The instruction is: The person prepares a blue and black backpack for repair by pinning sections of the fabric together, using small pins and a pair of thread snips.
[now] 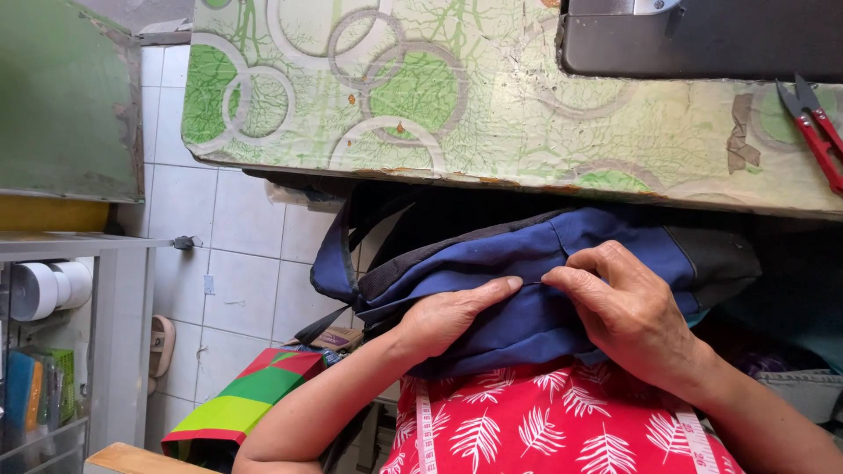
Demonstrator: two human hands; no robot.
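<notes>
Blue bag (527, 290) lies on lap, below table (492, 132) edge. Left hand (452, 316) & right hand (628, 307) both pinch its seam, fingertips nearly touching. Red clippers (815, 127) on tabletop, striped bag (246, 399) on floor.

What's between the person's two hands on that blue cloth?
Only a raised fold of the blue fabric: the left hand and right hand nearly meet at their fingertips along it, seen in the head view.

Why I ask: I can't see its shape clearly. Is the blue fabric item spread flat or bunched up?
Bunched up. The blue fabric item lies in folds on the lap, with the left hand and right hand pinching a seam.
</notes>
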